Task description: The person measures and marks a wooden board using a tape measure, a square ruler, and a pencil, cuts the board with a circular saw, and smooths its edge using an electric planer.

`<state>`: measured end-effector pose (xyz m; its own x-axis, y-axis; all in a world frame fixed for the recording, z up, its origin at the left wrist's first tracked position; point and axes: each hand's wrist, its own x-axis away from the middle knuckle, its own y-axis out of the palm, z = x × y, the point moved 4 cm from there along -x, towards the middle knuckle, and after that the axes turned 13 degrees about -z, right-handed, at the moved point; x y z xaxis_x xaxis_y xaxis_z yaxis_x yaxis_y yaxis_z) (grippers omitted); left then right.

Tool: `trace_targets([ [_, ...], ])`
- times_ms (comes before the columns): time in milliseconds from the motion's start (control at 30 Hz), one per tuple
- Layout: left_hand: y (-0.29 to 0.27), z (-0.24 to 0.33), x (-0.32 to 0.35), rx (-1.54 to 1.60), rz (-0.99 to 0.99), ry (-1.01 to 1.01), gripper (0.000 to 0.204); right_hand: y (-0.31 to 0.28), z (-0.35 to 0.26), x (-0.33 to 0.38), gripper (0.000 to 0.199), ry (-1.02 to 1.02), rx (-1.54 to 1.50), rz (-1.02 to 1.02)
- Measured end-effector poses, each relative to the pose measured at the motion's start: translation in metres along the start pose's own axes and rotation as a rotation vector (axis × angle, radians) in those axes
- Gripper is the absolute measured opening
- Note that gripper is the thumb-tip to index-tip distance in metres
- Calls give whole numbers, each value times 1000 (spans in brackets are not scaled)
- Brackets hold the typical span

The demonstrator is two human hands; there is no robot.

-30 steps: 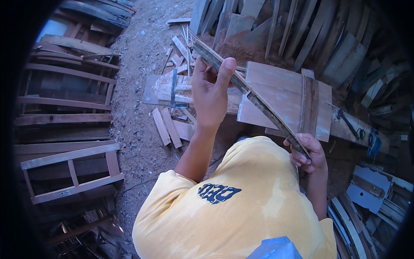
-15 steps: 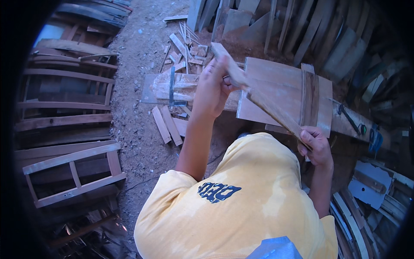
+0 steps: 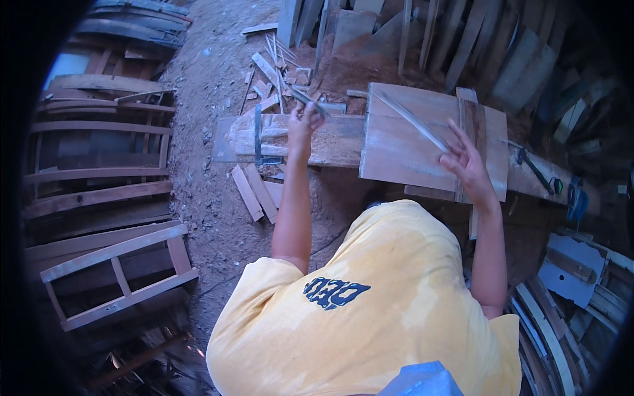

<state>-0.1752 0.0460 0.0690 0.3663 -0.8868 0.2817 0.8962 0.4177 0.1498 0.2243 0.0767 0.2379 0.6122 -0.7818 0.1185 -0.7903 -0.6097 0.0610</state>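
Observation:
My left hand (image 3: 304, 131) is raised over the plank bench (image 3: 340, 142), its fingers closed on a short wooden piece (image 3: 304, 97) that points up and left. My right hand (image 3: 467, 165) hovers above the wide wooden panel (image 3: 409, 158). A slim wooden strip (image 3: 411, 120) runs up and left from its thumb. The index finger stretches away from the strip, while the grip at the strip's lower end is partly hidden. A darker board (image 3: 473, 142) lies across the panel. Near my left hand, a dark metal square (image 3: 258, 135) rests on the bench's left end.
Wood offcuts (image 3: 264, 92) are scattered beyond the bench, and short boards (image 3: 254, 191) lie on the ground before it. Wooden frames (image 3: 119, 277) line the left side. Upright planks (image 3: 456, 46) lean at the back. A dark hand tool (image 3: 536, 173) sits at the bench's right.
Half a second ago both hands held wood that ran in one line between them. Now they are farther apart, each with its own piece; the left moved down and left, the right upward.

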Motion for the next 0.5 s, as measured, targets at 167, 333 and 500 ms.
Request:
trace_targets([
  [167,-10,-9,-10,60,176,241,62,-21,9,-6,54,35,153,8],
  [333,28,-55,10,-451,-9,138,55,-70,70,45,39,259,253,106],
  [500,131,-105,53,-1024,-345,166,60,-124,148,94,54,466,429,339],
])
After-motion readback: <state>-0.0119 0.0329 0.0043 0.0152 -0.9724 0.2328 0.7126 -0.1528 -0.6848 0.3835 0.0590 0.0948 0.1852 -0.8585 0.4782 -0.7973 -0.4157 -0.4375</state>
